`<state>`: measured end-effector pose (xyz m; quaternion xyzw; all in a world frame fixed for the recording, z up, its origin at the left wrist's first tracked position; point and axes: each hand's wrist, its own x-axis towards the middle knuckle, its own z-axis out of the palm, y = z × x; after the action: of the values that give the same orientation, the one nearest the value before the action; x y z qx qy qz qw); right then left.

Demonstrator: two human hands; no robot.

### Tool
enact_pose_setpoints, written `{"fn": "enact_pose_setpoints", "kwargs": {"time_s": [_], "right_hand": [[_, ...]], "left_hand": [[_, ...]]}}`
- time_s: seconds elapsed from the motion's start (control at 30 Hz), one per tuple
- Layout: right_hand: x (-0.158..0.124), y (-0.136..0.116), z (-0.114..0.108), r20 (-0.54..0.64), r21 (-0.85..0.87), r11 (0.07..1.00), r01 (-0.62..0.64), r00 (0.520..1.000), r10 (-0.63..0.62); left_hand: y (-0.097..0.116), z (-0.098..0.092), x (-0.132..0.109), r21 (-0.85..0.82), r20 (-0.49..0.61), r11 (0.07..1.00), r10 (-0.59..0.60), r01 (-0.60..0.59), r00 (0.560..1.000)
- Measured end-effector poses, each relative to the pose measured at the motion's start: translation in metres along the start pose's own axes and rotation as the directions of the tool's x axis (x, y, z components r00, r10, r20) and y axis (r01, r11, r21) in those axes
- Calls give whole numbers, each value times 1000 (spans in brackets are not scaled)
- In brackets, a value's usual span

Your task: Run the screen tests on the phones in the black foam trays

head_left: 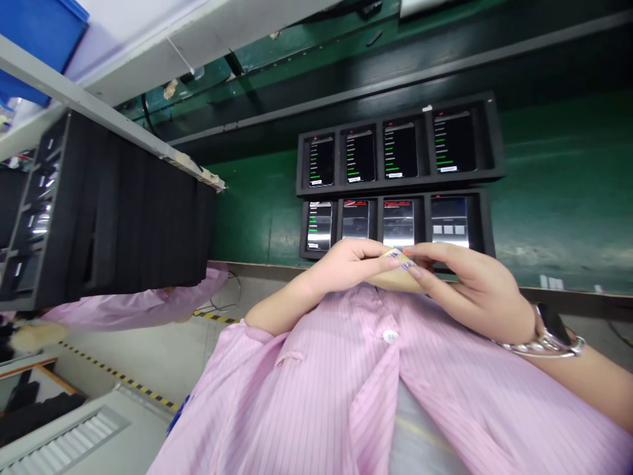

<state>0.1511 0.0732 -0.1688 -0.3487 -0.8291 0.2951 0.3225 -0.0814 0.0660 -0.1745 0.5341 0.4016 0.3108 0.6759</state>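
In front of my chest, both hands hold a pale yellow, thin-looking piece with blue print (395, 280), and its exact kind does not show. My left hand (343, 267) pinches its left part between thumb and fingers. The right part is gripped by my right hand (477, 287), whose thumb lies near the blue print. Just beyond my hands is a black foam tray (487, 224) of smartphones with lit screens, partly covered by my fingers. Behind it, a second foam tray (496, 142) holds several more smartphones (401, 150) showing lines of green and white text.
The trays lie on a green workbench (554, 198). At the left stands a tall stack of black foam trays (133, 211) beside a grey metal rail (113, 122). A blue bin (44, 33) is at the upper left. Another person's pink sleeve (148, 310) shows below the stack.
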Motion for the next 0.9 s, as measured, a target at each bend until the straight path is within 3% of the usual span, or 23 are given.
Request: {"fn": "enact_pose_setpoints", "kwargs": {"time_s": [0.17, 0.4, 0.63, 0.9], "right_hand": [[0, 1, -3, -68, 17, 998, 53, 996, -52], [-5, 8, -3, -31, -8, 1000, -14, 999, 14], [-6, 13, 0, -24, -64, 992, 112, 993, -113], [-14, 25, 14, -21, -101, 992, 72, 997, -75]], "left_hand": [[6, 8, 2, 80, 18, 996, 37, -38, 999], [5, 7, 2, 164, 117, 986, -5, -15, 993], [-1, 3, -1, 261, 36, 963, 55, -63, 998], [-11, 6, 1, 435, 179, 885, 95, -166, 979]]}}
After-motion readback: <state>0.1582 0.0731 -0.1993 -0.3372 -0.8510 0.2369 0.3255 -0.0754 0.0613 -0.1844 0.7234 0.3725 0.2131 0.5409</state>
